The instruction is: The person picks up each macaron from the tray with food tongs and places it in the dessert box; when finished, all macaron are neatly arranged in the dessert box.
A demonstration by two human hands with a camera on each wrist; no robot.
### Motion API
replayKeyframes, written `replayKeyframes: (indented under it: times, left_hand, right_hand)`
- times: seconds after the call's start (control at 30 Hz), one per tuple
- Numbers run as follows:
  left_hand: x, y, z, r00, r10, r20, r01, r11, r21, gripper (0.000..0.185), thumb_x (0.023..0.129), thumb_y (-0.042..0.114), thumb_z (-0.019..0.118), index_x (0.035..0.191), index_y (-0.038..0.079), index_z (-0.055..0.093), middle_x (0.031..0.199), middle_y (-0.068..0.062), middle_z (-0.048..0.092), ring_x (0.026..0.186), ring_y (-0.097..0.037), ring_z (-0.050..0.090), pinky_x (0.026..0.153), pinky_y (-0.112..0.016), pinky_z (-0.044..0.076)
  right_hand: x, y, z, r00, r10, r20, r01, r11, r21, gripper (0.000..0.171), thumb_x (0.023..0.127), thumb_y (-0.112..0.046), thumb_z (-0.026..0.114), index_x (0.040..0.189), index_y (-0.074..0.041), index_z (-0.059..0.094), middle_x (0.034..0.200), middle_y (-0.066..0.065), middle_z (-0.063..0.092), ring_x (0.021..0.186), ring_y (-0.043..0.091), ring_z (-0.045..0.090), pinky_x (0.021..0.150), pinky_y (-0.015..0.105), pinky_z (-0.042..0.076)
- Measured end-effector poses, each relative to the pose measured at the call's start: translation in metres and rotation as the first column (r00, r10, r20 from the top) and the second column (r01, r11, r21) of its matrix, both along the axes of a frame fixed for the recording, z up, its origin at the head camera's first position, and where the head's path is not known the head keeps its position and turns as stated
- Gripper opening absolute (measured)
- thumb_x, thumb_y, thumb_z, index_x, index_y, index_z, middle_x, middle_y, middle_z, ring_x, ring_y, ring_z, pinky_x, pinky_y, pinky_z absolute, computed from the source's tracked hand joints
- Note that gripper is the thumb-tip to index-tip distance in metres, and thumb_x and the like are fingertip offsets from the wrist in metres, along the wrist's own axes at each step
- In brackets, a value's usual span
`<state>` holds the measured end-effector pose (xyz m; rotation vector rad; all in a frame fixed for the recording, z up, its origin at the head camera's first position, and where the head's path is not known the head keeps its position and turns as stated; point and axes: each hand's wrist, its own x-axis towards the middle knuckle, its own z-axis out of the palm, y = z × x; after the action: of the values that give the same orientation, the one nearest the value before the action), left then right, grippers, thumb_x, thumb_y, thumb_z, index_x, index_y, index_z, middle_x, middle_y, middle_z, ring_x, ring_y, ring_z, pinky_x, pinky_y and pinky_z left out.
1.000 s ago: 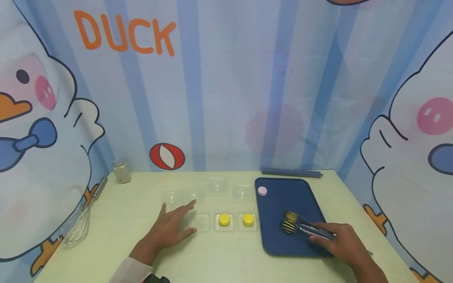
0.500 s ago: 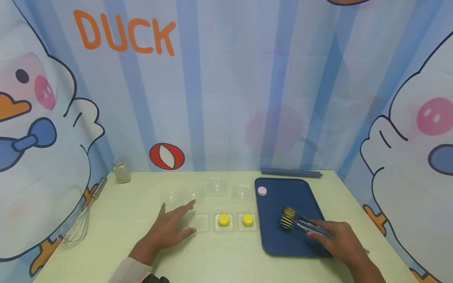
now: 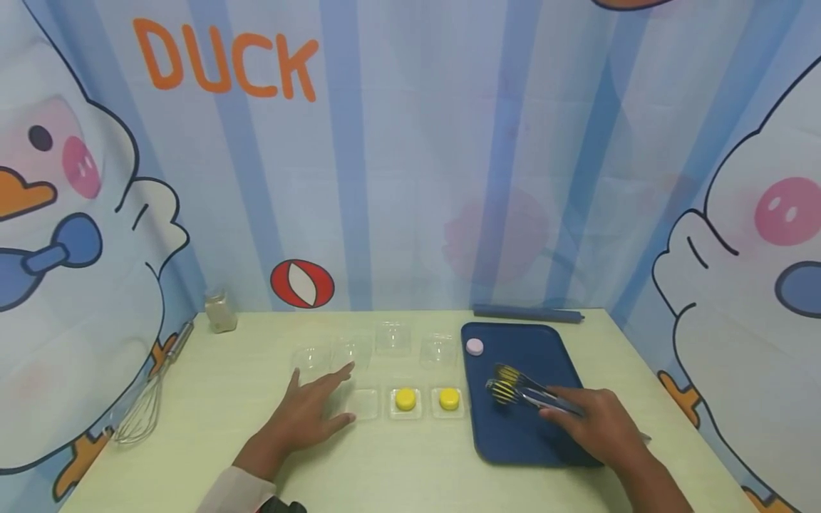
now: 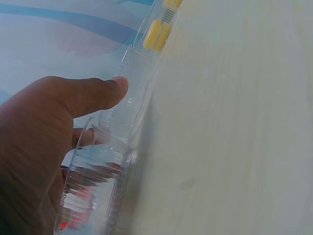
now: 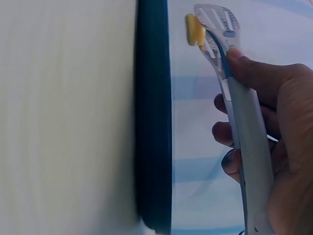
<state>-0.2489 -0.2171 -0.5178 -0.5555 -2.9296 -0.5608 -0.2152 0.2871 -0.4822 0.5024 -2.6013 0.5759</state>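
Note:
My right hand (image 3: 603, 424) grips slotted metal tongs (image 3: 556, 402) above the blue tray (image 3: 532, 442). Pinched in the tongs' slotted ends is a yellow macaron (image 5: 194, 31), lifted clear of the tray. My left hand (image 3: 312, 410) lies with thumb and fingers spread by an unfilled clear plastic box (image 3: 367, 404); in the left wrist view its thumb (image 4: 105, 93) is beside the box. Two more clear boxes to the right each hold a yellow macaron, the nearer one (image 3: 405, 399) and the farther one (image 3: 449, 399). A pale pink macaron (image 3: 474, 347) sits at the tray's upper left.
Several clear plastic lids or boxes (image 3: 393, 338) stand in a back row. A whisk (image 3: 144, 410) and a small square container (image 3: 221, 313) are at the left. Behind the tray lies a dark blue bar (image 3: 529, 313). A printed duck curtain (image 3: 410, 178) closes off the back.
My right hand has moved left and slightly away from me, carrying the tongs and yellow macaron across the tray. The left hand has stayed where it was.

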Motion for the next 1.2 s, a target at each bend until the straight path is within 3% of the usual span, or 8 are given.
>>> replayKeyframes:
  times: [0.3,0.6,0.97,1.07,1.2]
  left_hand:
    - [0.004,0.001,0.002,1.000,-0.002,0.020,0.002,0.999,0.035,0.087,0.096,0.045,0.082,0.170,0.024,0.041,0.157,-0.002,0.066,0.152,-0.032,0.058,0.128,-0.084,0.012]
    - [0.003,-0.001,0.002,1.000,-0.013,-0.014,0.013,1.000,0.012,0.087,0.096,0.046,0.081,0.170,0.024,0.041,0.156,-0.002,0.067,0.150,-0.030,0.060,0.127,-0.085,0.015]
    - [0.003,0.002,0.003,1.000,-0.007,-0.004,0.007,1.000,0.021,0.086,0.095,0.044,0.082,0.169,0.023,0.043,0.156,-0.003,0.067,0.149,-0.032,0.061,0.126,-0.085,0.015]
    - [0.003,0.002,0.004,1.000,-0.004,-0.009,0.004,1.000,0.018,0.086,0.095,0.043,0.083,0.169,0.022,0.043,0.155,-0.003,0.068,0.148,-0.032,0.061,0.126,-0.085,0.016]
    - [0.004,0.001,0.004,1.000,-0.005,-0.016,0.005,1.000,0.020,0.086,0.095,0.042,0.083,0.169,0.022,0.043,0.154,-0.004,0.068,0.147,-0.032,0.062,0.126,-0.086,0.016]
  right_hand:
    - [-0.009,-0.023,0.010,0.999,0.048,-0.011,-0.048,0.999,0.013,0.042,0.089,-0.033,0.090,0.124,-0.012,0.084,0.108,0.007,0.086,0.091,0.027,0.084,0.076,0.047,0.067]
    - [-0.021,-0.055,0.015,0.992,0.125,-0.019,-0.126,0.992,-0.017,0.041,0.090,-0.030,0.090,0.127,-0.012,0.083,0.110,0.005,0.086,0.094,0.024,0.083,0.075,0.042,0.064]
    - [-0.025,-0.103,0.015,0.982,0.191,-0.007,-0.191,0.978,-0.084,0.041,0.090,-0.029,0.090,0.126,-0.012,0.083,0.116,0.006,0.085,0.104,0.026,0.083,0.086,0.047,0.068]
    - [-0.025,-0.115,0.013,0.982,0.189,0.026,-0.186,0.978,-0.091,0.041,0.091,-0.030,0.089,0.127,-0.012,0.083,0.115,0.005,0.085,0.097,0.023,0.083,0.077,0.038,0.066]
    - [-0.025,-0.128,0.013,0.978,0.192,0.083,-0.183,0.977,-0.108,0.039,0.092,-0.033,0.088,0.126,-0.014,0.083,0.113,0.004,0.086,0.079,0.008,0.073,0.066,0.025,0.052]
